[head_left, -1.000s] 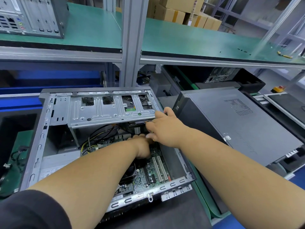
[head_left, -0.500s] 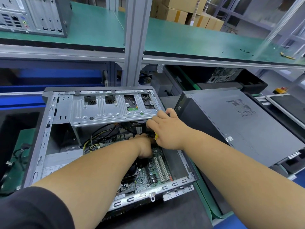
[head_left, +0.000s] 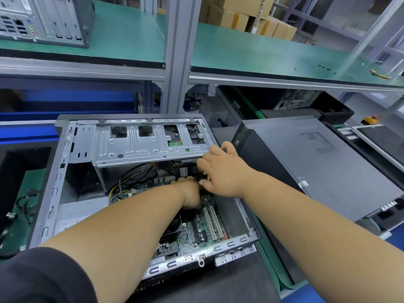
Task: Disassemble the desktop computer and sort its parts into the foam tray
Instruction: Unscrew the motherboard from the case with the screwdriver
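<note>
The computer case (head_left: 140,182) is opened but its green board (head_left: 203,228) is not yet taken out, while something hidden is reached for by the left hand (head_left: 191,193) and right hand (head_left: 220,171), whose grips cannot be told.

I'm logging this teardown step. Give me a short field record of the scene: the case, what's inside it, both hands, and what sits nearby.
case: open desktop computer lying on its side, side panel off
drive cage: metal cage across the far end
motherboard: green motherboard, white slots visible
cables: black and yellow cables left of the board
left hand: left hand deep inside under the cage, fingers hidden
right hand: right hand at the cage's right end, fingers curled; grip unclear
nearby: closed computer to the right; cardboard boxes on the shelf
</note>
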`<action>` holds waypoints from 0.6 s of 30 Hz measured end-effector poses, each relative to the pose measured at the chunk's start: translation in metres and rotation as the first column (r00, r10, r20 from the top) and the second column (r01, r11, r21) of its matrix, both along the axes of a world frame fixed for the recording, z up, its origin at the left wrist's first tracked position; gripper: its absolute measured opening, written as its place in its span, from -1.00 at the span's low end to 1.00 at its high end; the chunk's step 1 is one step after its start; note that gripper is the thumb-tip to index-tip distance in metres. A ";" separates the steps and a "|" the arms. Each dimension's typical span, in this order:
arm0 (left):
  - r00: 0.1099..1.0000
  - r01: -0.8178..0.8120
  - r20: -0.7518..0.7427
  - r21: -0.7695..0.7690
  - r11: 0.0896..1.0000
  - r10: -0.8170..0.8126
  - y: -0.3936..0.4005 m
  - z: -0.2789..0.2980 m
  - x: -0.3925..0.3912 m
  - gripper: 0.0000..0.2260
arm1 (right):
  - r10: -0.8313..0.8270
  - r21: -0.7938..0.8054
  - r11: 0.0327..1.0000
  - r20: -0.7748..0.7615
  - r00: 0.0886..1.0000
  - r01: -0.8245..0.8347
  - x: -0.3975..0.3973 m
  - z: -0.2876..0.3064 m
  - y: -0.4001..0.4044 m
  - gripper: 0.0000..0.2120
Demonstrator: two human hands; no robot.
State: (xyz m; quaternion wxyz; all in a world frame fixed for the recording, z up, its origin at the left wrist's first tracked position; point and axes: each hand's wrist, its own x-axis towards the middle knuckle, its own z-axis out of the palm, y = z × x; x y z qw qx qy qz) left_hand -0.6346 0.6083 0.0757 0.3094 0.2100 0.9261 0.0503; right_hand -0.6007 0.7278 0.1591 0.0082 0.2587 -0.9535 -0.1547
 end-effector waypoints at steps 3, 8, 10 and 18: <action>1.000 0.020 -0.001 -0.002 1.000 -0.020 0.000 0.001 -0.001 -0.34 | 0.021 0.014 1.000 0.000 1.000 -0.021 -0.002 -0.001 -0.001 -0.71; 1.000 -0.008 0.001 -0.014 1.000 0.008 0.000 0.001 0.000 -0.36 | 0.010 -0.092 0.996 0.082 0.997 -0.002 -0.006 0.001 -0.003 -0.70; 1.000 -0.007 -0.002 -0.013 1.000 0.007 0.001 0.001 0.000 -0.36 | 0.006 -0.110 0.994 0.074 0.997 0.002 -0.005 0.001 -0.003 -0.73; 0.998 0.050 -0.024 0.014 0.999 -0.049 -0.001 0.001 0.000 -0.36 | 0.014 0.011 1.000 -0.024 1.000 -0.013 -0.005 0.005 -0.006 -0.66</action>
